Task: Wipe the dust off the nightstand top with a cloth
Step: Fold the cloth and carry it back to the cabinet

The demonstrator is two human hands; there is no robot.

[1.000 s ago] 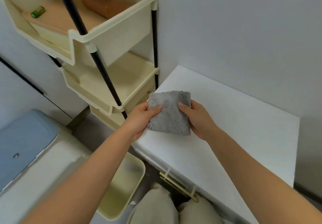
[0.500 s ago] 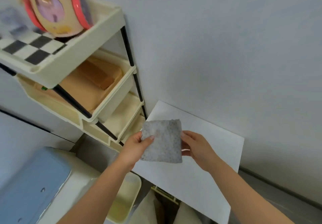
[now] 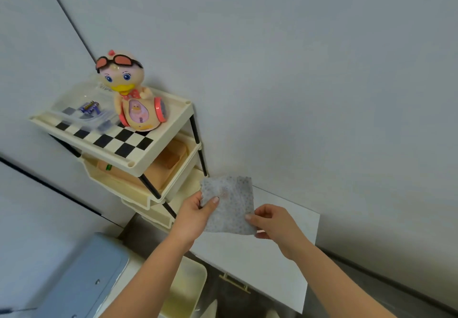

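The grey speckled cloth (image 3: 229, 203) was held up between both hands, spread nearly flat with its face toward the camera, in front of the far left corner of the white nightstand top (image 3: 272, 263). It appeared to be lifted clear of that surface rather than lying on it. The left hand (image 3: 193, 216) gripped the cloth's left edge, its thumb pressed across the front about halfway down and its fingers hidden behind the fabric. The right hand (image 3: 275, 226) pinched the lower right corner, thumb on the front and fingers curled behind, so the cloth hung between the two hands, with its upper edge rising above both. A faint pinkish mark showed near the cloth's middle. The nightstand stood against a pale grey wall (image 3: 322, 70), and a brass drawer handle (image 3: 234, 283) showed below its front edge. Just left of it stood a cream tiered shelf rack (image 3: 158, 144) with black posts; a duck toy (image 3: 131, 94) with red goggles sat on the checkered top tier. A blue-lidded bin (image 3: 81, 280) lay at the lower left, beside the left forearm.
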